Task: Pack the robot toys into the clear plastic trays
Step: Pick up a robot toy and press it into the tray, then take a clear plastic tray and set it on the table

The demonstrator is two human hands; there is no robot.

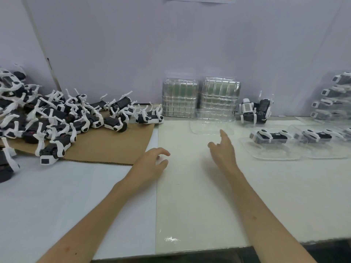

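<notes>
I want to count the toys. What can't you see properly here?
Head view:
Heap of black-and-white plastic robot toys: cut by the left edge, overlapping, uncountable.
Stacked clear plastic trays of packed toys: blurred, cut by the right edge.
White paper sheet on the wall: cut by the top edge.

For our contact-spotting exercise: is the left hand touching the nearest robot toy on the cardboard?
Apart. The head view shows bare cardboard between the left hand and the nearest robot toy.
</notes>
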